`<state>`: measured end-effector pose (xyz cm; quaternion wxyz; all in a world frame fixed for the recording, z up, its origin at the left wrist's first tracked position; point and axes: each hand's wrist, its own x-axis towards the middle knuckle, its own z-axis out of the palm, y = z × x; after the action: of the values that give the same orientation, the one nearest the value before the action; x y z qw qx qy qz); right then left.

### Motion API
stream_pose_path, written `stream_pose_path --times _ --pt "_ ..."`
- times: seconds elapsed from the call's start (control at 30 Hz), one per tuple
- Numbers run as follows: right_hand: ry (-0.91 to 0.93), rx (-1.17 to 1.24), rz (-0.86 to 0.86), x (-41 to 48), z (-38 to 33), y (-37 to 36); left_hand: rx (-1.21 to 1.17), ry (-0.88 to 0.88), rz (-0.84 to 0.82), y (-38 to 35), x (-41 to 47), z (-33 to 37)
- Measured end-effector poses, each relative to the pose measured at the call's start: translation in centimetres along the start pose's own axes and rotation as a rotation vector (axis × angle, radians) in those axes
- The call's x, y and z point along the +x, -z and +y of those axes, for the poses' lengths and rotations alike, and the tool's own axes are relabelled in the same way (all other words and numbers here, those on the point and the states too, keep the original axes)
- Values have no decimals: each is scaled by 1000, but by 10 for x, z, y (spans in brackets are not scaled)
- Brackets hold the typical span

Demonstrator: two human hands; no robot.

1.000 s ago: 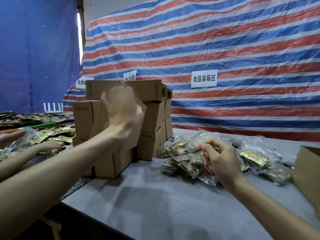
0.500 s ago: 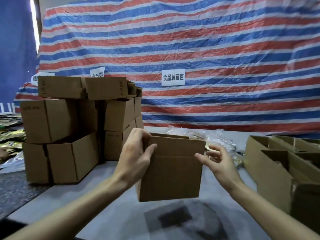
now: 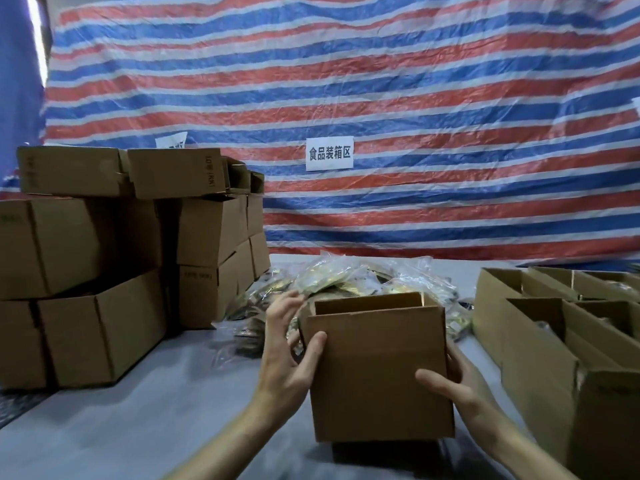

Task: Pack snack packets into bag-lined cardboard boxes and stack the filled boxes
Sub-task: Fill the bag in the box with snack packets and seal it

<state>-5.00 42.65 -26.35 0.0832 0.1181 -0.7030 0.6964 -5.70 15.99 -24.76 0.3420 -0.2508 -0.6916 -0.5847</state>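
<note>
An open cardboard box (image 3: 377, 372) stands on the grey table (image 3: 156, 410) right in front of me, its top flaps up. My left hand (image 3: 287, 351) holds its left side, thumb on the front face and fingers along the side. My right hand (image 3: 457, 382) grips its right side, thumb across the front. Behind the box lies a pile of gold snack packets in clear bags (image 3: 349, 282). The box's inside is hidden from here.
A stack of closed cardboard boxes (image 3: 104, 258) fills the table's left side. Several open boxes (image 3: 568, 334) stand at the right. A red, white and blue striped tarp with a white paper sign (image 3: 329, 153) hangs behind.
The view swung right. My left hand brought a box from the stack to the table in front of me, and my right hand left the packets and took the box's right side.
</note>
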Motion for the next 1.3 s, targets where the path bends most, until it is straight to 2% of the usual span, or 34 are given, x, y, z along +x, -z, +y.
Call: stream_pose_path --times 0.1,0.17,0.23,0.33,0.43,0.6,0.67,0.73,0.8,0.97,1.13,1.17,1.3 --pt "7 15 58 -4 20 6 -82 289 28 -9 -11 -22" --pt "-2 40 44 -3 31 10 -190 499 -60 -14 -21 -38" --pt "-11 55 22 -1 35 13 -247 602 -204 -16 -27 -58" --pt "-18 74 -20 0 37 18 -163 559 -350 -16 -32 -73" --pt "-25 24 -79 -4 39 19 -159 533 -313 -15 -35 -73" --pt "-1 5 -77 -4 39 30 -156 499 -419 -15 -34 -57" --pt "33 54 -36 -3 38 37 -89 500 -338 -17 -33 -54" --pt "68 117 1 -3 39 40 81 462 -180 -19 -31 -59" --pt "72 190 40 -3 41 39 284 410 -94 -21 -30 -68" --pt "61 243 92 -1 44 40 541 302 -165 -30 -23 -79" --pt "45 201 -15 3 51 46 836 128 -113 -48 6 -74" --pt "45 179 -33 4 51 45 897 106 -138 -50 12 -73" --pt "50 133 -56 3 49 47 1237 106 -447 -55 24 -83"
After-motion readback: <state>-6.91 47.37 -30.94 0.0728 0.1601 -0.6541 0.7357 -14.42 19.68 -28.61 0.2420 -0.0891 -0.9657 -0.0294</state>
